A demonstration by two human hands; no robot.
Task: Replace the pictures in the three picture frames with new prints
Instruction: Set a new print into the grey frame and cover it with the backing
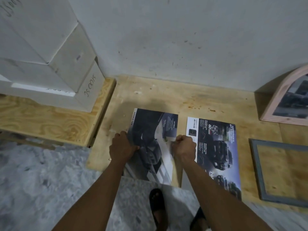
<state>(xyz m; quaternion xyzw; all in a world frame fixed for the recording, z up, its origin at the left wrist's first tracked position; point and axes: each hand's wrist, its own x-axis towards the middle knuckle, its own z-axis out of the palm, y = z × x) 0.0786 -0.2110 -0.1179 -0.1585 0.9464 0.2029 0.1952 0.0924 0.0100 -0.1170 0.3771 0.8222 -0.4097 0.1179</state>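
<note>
Left hand (123, 145) grips left edge of print (150, 144); right hand (184, 147) pinches right edge. Print on plywood (150, 90), left of second print (216, 147), hangs over edge. Risk: uneven pull creases or tears it.

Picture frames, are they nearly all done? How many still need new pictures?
Not nearly. Looks done: the pink frame leaning on the wall holds a picture, old or new I cannot tell. In hand: both hands, left hand and right hand, grip the dark car print on the plywood board. Left: the grey frame lies empty, the second print waits beside it, and a third frame is out of sight.
</note>
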